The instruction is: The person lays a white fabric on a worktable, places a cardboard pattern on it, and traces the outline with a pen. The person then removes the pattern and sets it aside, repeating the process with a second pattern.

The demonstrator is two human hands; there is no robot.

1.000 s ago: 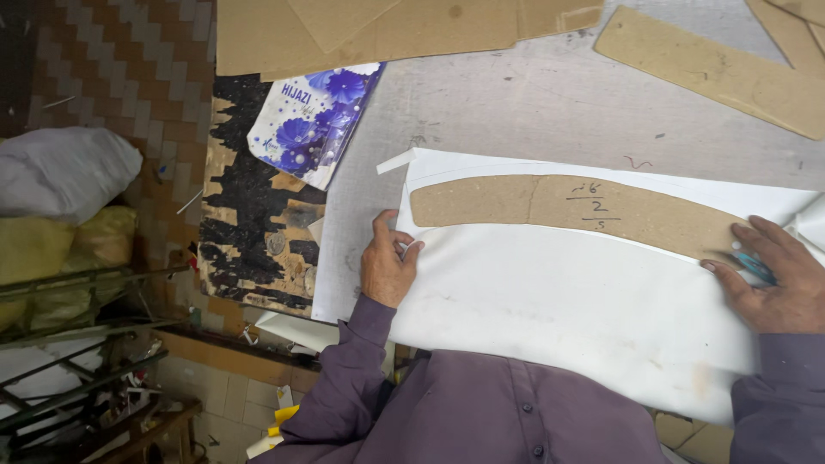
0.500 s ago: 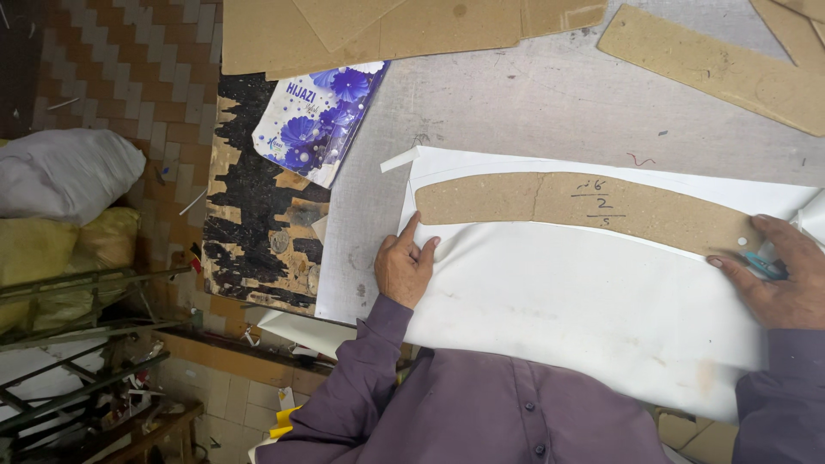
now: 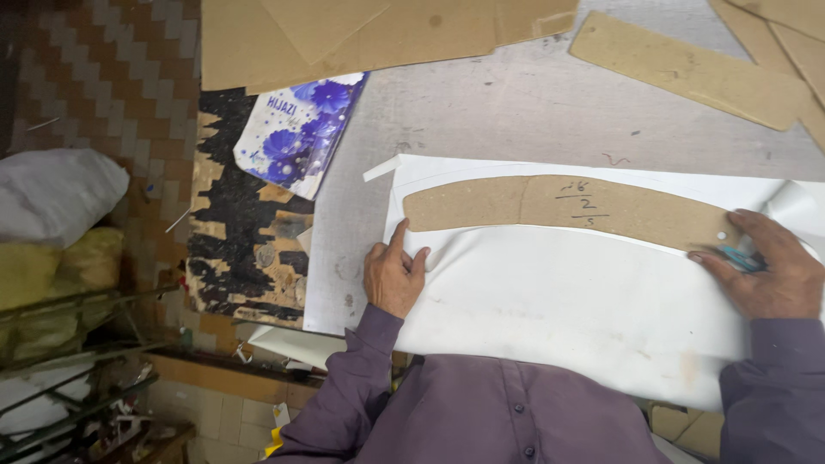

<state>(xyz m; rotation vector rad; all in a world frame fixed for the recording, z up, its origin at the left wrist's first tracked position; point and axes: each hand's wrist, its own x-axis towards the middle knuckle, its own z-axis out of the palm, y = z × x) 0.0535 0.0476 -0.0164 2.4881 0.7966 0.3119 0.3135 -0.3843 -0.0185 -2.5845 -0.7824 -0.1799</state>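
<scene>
Where the grey work surface (image 3: 516, 103) carries it, a broad white fabric sheet (image 3: 584, 318) lies flat, with a long curved brown cardboard pattern piece (image 3: 567, 210) resting across its upper part. The left hand (image 3: 394, 277) presses open-palmed on the sheet's left edge, fingers touching the pattern's end. The right hand (image 3: 769, 271) grips a small blue-green marking tool (image 3: 741, 256) at the pattern's right end.

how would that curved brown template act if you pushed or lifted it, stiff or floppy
Probably stiff: the template lies flat with clean cut edges, like thin board. Likely light, being thin and narrow. It could slide on the smooth white sheet, which may be why the left hand rests by one end and the right hand by the other.
</scene>
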